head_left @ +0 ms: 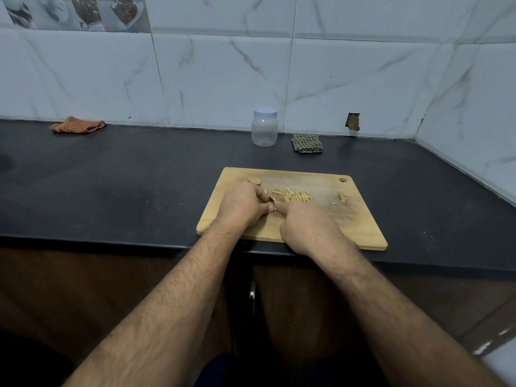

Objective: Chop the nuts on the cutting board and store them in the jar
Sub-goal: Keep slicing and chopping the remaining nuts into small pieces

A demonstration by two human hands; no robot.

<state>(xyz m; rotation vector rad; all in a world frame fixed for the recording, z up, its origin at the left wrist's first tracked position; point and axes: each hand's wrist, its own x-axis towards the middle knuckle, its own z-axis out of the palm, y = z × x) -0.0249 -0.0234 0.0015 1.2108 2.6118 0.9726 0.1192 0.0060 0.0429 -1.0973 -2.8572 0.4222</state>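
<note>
Both hands sit close together on the wooden cutting board [363,224]; left hand [243,205] has its fingers curled down, pinning a nut piece that's barely visible; right hand [304,222] is fisted with the index finger stretched forward, a small bit of knife blade [272,199] peeking out between the hands. Pile of chopped nuts [296,195] lies just beyond the fingers; a few whole nuts [254,180] sit at the far left, more scraps near the right edge. Plastic jar [264,131], lid on, stands farther back by the tiled wall; green checked cloth [307,143] just right of it; orange cloth [78,125] far left.
</note>
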